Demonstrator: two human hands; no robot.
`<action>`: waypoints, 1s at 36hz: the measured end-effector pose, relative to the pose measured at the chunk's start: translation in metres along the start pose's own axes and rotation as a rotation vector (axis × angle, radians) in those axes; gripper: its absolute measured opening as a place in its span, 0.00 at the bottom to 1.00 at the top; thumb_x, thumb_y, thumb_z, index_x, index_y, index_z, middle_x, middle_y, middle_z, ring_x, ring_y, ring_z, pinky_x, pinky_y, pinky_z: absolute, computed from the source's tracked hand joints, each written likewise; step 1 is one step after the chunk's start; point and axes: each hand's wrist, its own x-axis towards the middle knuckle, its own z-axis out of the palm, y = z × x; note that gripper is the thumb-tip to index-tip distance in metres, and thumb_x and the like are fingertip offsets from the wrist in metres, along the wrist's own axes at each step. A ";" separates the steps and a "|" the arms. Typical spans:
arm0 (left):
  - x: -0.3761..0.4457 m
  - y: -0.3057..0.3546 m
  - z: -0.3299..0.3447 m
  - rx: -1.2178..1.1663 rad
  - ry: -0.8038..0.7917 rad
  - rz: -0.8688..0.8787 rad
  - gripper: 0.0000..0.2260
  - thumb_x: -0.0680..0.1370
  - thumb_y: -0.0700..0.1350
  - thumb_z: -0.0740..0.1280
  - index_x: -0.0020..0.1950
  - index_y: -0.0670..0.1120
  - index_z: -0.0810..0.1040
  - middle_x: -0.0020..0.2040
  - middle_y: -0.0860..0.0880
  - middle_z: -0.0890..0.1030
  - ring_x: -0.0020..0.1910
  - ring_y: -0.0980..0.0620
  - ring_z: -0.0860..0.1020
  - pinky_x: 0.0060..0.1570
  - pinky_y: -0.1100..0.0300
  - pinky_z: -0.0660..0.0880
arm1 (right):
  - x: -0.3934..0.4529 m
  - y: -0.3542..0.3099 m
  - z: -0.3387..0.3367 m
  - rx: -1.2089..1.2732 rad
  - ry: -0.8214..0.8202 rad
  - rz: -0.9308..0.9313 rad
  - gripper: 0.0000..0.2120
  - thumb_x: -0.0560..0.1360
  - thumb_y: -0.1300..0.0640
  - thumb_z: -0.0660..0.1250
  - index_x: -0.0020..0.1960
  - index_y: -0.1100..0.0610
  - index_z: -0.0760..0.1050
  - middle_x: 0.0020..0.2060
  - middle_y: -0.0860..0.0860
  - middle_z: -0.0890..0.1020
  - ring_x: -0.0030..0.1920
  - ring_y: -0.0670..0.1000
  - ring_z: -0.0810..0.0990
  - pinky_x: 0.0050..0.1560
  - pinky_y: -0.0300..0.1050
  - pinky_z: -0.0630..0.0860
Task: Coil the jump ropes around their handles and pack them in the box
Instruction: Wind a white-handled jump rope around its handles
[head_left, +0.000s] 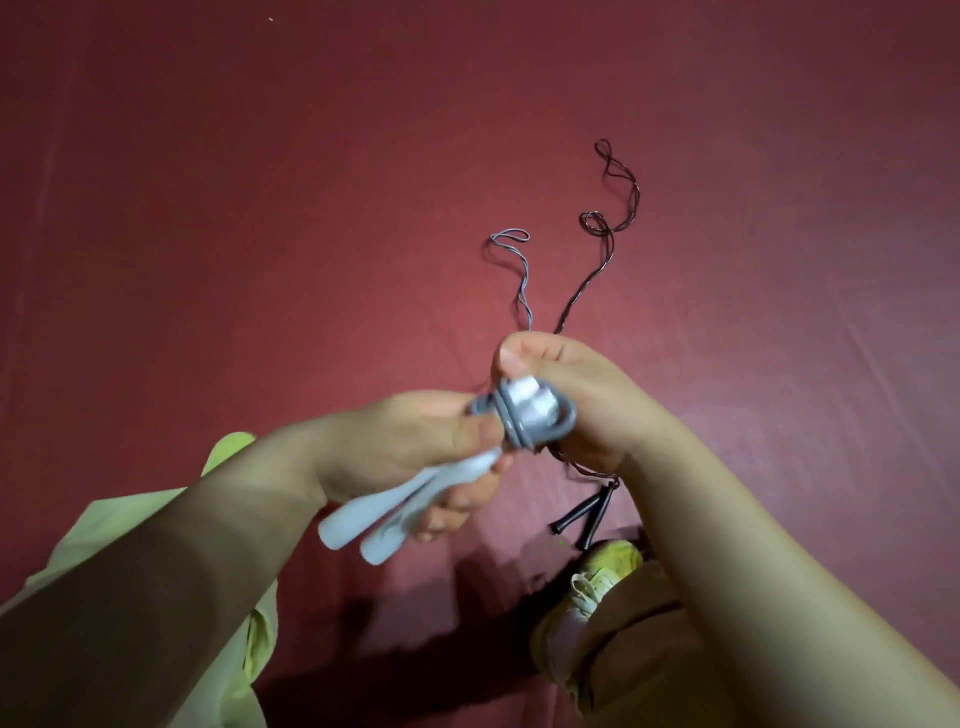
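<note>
Grey rope, first of two, winding just begun.

My left hand (415, 452) is wrapped round the pair of pale grey handles (384, 514), held side by side, butts pointing toward 7 o'clock, thumb pressing the wraps near the top ends. Fingers curled tight on them.

My right hand (561, 395) sits at 1 o'clock from the left, touching the handle tops. Thumb and forefinger pinch the grey cord (524, 421) and lead it round; a loop bulges at the right side of the bundle. A few turns on, I count roughly three, no more.

Rest of the grey cord trails away on the red cloth (260, 208) toward 12 o'clock, its doubled end (511, 244) lying loose. Most of the length looks unwound, by my reckoning.

Second rope: black handles (587, 514) lie on the cloth at 5 o'clock from my hands, just beside my shoe (597, 587). Its dark cord (608, 218) runs out toward 1 o'clock, twisted, not coiled at all. Untouched, as far as it shows.

Box: not in view. Cannot say where it stands.

Tally, as a judgement: early stage. Done, a few turns on rope one. Left, finish this coil, secure the end, coil the black rope, pack both.
</note>
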 end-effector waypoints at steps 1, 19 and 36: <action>0.000 0.002 -0.002 -0.055 0.013 0.045 0.20 0.65 0.61 0.76 0.41 0.47 0.76 0.28 0.48 0.72 0.22 0.52 0.71 0.25 0.62 0.70 | 0.002 -0.001 0.002 0.021 0.022 -0.023 0.15 0.70 0.48 0.69 0.28 0.51 0.72 0.24 0.49 0.66 0.24 0.46 0.60 0.27 0.38 0.52; 0.001 0.007 -0.016 -0.116 0.470 0.022 0.18 0.71 0.58 0.70 0.46 0.44 0.76 0.32 0.48 0.75 0.27 0.51 0.73 0.27 0.62 0.71 | 0.008 0.017 -0.003 -0.458 0.259 -0.121 0.19 0.72 0.46 0.63 0.41 0.64 0.72 0.27 0.45 0.67 0.27 0.44 0.61 0.26 0.36 0.59; 0.017 -0.002 -0.023 0.366 0.822 -0.086 0.16 0.79 0.58 0.59 0.43 0.46 0.74 0.31 0.51 0.72 0.25 0.54 0.66 0.28 0.62 0.64 | 0.013 0.034 0.004 -0.533 0.435 0.077 0.27 0.81 0.39 0.51 0.36 0.54 0.76 0.21 0.43 0.71 0.23 0.44 0.66 0.31 0.42 0.62</action>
